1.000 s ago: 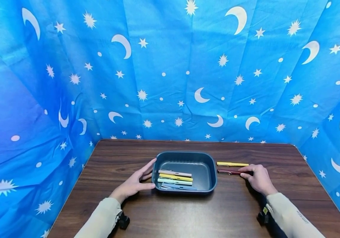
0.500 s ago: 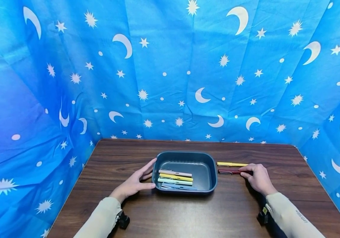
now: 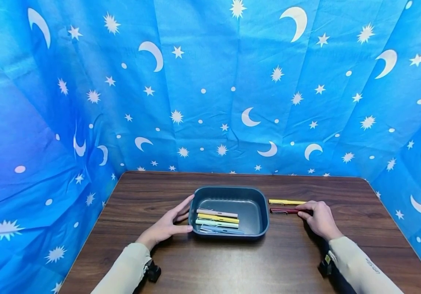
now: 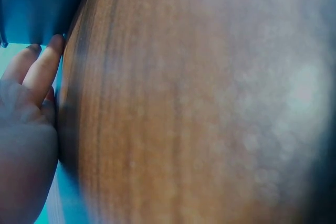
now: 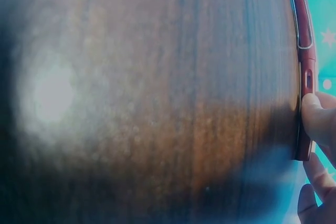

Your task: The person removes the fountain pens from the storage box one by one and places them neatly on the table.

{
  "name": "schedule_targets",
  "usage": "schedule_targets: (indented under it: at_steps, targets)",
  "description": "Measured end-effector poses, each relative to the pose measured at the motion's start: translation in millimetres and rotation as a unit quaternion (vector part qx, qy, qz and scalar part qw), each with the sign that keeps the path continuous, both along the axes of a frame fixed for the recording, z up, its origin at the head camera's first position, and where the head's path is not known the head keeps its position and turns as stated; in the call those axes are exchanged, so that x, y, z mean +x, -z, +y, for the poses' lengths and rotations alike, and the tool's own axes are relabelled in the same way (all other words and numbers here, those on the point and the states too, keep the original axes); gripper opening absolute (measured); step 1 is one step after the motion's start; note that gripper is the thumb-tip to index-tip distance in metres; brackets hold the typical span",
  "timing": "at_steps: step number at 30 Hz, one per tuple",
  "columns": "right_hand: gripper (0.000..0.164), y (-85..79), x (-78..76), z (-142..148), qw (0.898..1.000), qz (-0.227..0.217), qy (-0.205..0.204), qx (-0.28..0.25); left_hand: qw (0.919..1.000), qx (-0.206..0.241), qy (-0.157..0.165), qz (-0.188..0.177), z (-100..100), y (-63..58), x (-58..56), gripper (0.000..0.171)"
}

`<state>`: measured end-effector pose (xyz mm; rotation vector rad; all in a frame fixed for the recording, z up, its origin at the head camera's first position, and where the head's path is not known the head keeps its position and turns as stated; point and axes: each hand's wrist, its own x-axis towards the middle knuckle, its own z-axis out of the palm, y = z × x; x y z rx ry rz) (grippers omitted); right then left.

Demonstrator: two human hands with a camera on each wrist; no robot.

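Note:
A dark blue-grey rectangular box (image 3: pixel 249 210) sits mid-table. In its left part lie a pale pinkish pen (image 3: pixel 218 213), a yellow pen (image 3: pixel 218 219), a mint green pen (image 3: pixel 218 223) and a blue pen (image 3: pixel 223 230), side by side. My left hand (image 3: pixel 164 226) rests against the box's left side, thumb and fingers spread. To the right of the box, my right hand (image 3: pixel 321 220) pinches a dark red pen (image 3: pixel 284 211) near its right end; the right wrist view shows the thumb on this pen (image 5: pixel 304 30). Just behind lies another yellow pen (image 3: pixel 287 202), its right end partly hidden by the hand.
The brown wood-grain table (image 3: pixel 210 269) ends at the back against a blue cloth (image 3: pixel 210 102) with moons and stars, which also hangs at both sides. A small black wrist camera (image 3: pixel 154 272) sits below the left sleeve, another black camera (image 3: pixel 325 268) below the right.
Almost nothing differs. My right hand has shifted very slightly towards the back, over the yellow pen's end; the left hand and the box have stayed put.

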<state>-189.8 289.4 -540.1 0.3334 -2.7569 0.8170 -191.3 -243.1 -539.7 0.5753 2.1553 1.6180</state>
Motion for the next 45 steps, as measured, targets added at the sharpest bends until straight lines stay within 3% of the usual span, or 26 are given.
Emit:
schedule_targets:
  at_steps: [24,34,45]
  targets:
    - [0.016,-2.9,3.5,-1,1.000,-0.011,0.008,-0.003,1.0000,0.002,0.005,0.005,0,-3.1,2.3,0.091]
    - [0.021,-3.3,4.2,4,0.999,-0.040,0.020,-0.007,0.9999,0.004,0.007,0.010,0,-2.7,1.8,0.091]
    - [0.038,-24.8,8.0,0,0.996,-0.058,0.030,-0.063,0.9999,0.004,0.007,0.010,0,-1.4,0.9,0.091]
